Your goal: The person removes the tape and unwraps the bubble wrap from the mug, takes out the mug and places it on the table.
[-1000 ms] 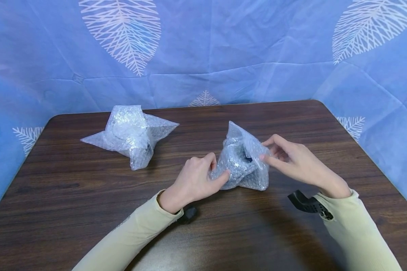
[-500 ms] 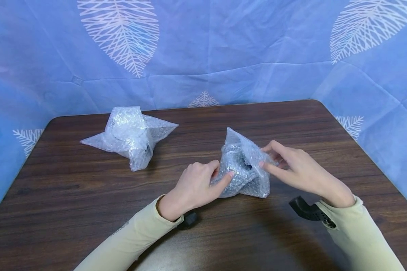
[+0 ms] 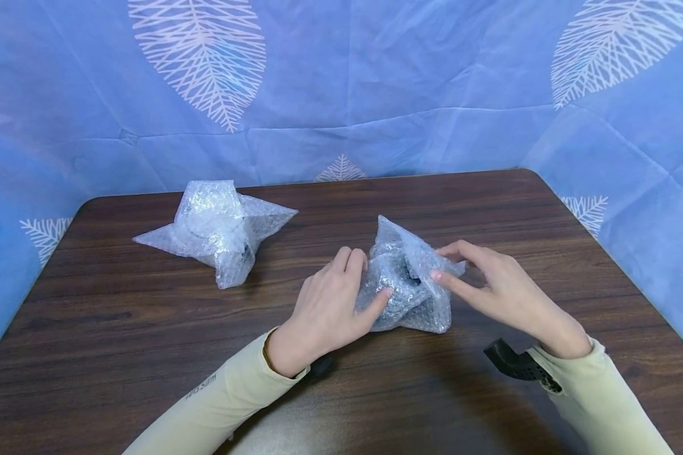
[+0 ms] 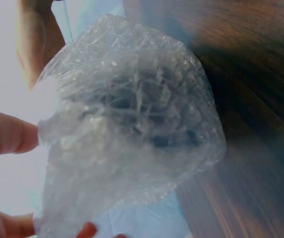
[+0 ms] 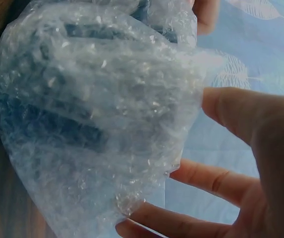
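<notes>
A bundle of clear bubble wrap (image 3: 398,297) lies right of the table's middle, a pointed flap standing up from it. Something dark (image 3: 415,279) peeks through a gap at its top; the wrap hides what kind of thing it is. From the left, my left hand (image 3: 326,313) holds the bundle, thumb on its top and fingers at its far left side. My right hand (image 3: 503,287) pinches the flap on the right between thumb and fingers. Dark shapes blur through the bubble wrap (image 4: 137,109) in the left wrist view. In the right wrist view, fingers (image 5: 213,181) touch the wrap's edge.
A second bubble-wrapped bundle (image 3: 213,227) with spread corners sits at the back left of the brown wooden table (image 3: 119,341). Blue cloth (image 3: 398,82) with white leaf prints hangs behind the table. A black strap piece (image 3: 515,363) sticks out at the right cuff.
Both hands and the wrapped bundle have shifted slightly toward the front of the table. My left fingers have straightened and lifted somewhat at the bundle's side. The second bundle has stayed put.
</notes>
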